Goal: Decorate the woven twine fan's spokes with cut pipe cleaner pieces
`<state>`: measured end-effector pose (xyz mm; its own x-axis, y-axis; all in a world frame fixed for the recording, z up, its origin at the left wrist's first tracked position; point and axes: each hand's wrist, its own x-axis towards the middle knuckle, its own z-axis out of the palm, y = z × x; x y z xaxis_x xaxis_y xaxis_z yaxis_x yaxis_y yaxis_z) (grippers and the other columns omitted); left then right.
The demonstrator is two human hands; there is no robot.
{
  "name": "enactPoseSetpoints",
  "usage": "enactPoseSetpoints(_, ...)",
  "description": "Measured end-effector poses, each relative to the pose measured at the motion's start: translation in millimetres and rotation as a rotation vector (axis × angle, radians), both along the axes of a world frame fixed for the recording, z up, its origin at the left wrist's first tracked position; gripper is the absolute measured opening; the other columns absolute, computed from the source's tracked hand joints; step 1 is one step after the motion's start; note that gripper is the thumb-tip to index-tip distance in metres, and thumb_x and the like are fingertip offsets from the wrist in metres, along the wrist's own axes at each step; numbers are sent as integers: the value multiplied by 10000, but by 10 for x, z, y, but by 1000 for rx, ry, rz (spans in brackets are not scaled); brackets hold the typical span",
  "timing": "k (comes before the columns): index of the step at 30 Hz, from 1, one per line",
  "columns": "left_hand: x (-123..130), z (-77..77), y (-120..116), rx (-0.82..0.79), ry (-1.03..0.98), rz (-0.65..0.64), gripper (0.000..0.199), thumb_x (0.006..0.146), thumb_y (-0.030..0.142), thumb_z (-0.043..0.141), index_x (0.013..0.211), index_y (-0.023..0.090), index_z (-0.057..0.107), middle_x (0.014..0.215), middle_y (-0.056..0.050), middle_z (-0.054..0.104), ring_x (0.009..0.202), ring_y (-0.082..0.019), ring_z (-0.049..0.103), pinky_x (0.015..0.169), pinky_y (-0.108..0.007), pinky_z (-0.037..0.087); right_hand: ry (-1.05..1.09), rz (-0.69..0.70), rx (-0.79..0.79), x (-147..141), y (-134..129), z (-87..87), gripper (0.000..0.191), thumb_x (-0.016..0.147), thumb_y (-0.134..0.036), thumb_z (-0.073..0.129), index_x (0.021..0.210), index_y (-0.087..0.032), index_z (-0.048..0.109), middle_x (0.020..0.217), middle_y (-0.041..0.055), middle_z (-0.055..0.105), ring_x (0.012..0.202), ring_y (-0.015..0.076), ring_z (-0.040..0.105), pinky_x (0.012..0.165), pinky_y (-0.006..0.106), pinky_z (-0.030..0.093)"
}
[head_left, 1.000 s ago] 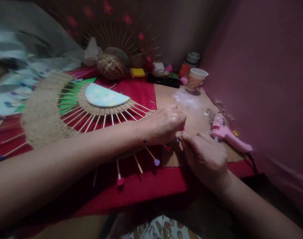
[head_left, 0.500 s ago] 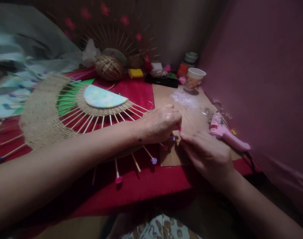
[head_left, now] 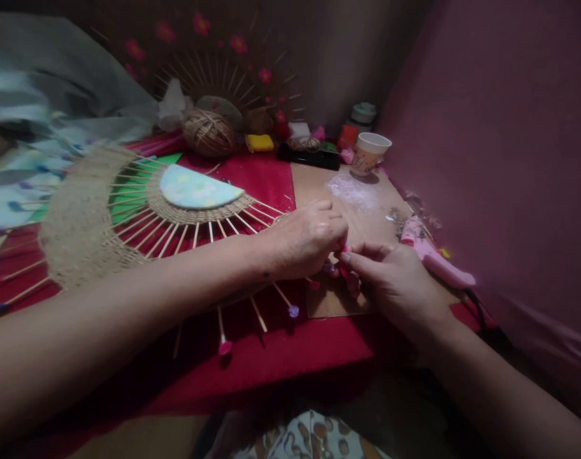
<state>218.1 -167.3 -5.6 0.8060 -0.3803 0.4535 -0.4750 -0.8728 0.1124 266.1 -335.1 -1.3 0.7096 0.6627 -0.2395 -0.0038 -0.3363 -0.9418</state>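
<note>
A half-round fan of thin sticks woven with twine (head_left: 80, 217) lies in front of me, with a pale blue floral half-disc (head_left: 199, 188) at its centre. My left hand (head_left: 312, 236) reaches across it and is closed near the stick ends; what its fingers hold is hidden. My right hand (head_left: 398, 277) meets it from the right, thumb and fingers pinched on a small bright pink piece (head_left: 344, 249). Close below, stick ends carry a lilac tip (head_left: 293, 311) and a pink tip (head_left: 225, 347). One bare stick end (head_left: 264, 327) lies between them.
A cardboard sheet (head_left: 338, 305) lies on the red cloth (head_left: 290, 357). On its right edge rests a pink glue gun (head_left: 438, 261). Behind are a paper cup (head_left: 367, 156), a twine ball (head_left: 208, 132), a black flat object (head_left: 309, 156) and a yellow packet (head_left: 259, 143).
My right hand has turned and its fingers have closed in around the pink piece, against my left fingertips. My left hand stays almost where it was.
</note>
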Motion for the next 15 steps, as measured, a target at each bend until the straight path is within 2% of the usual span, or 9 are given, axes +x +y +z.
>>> enactPoseSetpoints(3, 1, -8, 7, 12, 19, 5, 135, 845, 138, 486, 757, 125, 587, 730, -58, 597, 709, -156, 473, 648, -273, 393, -265, 44, -41, -22, 6, -7, 233, 808, -322, 567, 663, -153, 635, 550, 4, 619, 468, 86, 516, 434, 194, 374)
enactPoseSetpoints(6, 0, -20, 10, 32, 44, 13, 141, 848, 149, 480, 746, 135, 577, 721, -57, 595, 711, -163, 476, 636, -280, 390, -699, 83, -43, -16, -16, -80, 197, 847, -259, 520, 748, -158, 657, 653, 25, 674, 565, 119, 593, 512, 221, 420)
enactPoseSetpoints(10, -6, -21, 8, 3, 93, 12, 126, 839, 174, 501, 740, 154, 576, 730, -56, 593, 729, -168, 490, 633, -279, 398, -1259, 117, -23, 13, -58, -200, 202, 873, -191, 494, 730, -156, 632, 590, 22, 636, 520, 118, 563, 519, 239, 388)
enactPoseSetpoints(15, -5, -7, 5, -56, 196, 50, 82, 803, 177, 543, 746, 157, 599, 753, -61, 581, 732, -172, 505, 627, -277, 414, -1607, 118, -74, 41, -67, -264, 271, 886, -162, 472, 647, -166, 600, 530, 21, 583, 491, 126, 515, 518, 268, 342)
